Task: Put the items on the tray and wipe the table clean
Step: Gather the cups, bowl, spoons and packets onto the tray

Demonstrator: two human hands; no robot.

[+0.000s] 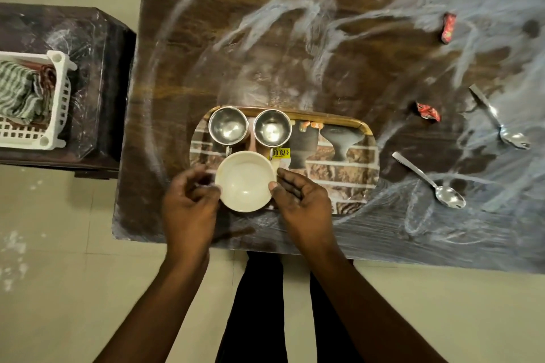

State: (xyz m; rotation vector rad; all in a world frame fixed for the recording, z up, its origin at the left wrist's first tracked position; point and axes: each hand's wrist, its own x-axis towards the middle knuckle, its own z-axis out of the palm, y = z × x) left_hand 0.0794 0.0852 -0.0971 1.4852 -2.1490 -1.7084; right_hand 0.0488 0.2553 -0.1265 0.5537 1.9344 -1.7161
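Note:
A white bowl sits on the near left part of a printed oval tray. My left hand curls against the bowl's left rim. My right hand has its thumb on the right rim. Two empty steel cups stand side by side on the tray just behind the bowl. On the dark wooden table, right of the tray, lie two steel spoons and two red wrappers. White smears cover the tabletop.
A low dark side table stands to the left. It carries a white plastic basket holding folded cloths. I stand at the table's near edge on pale floor tiles.

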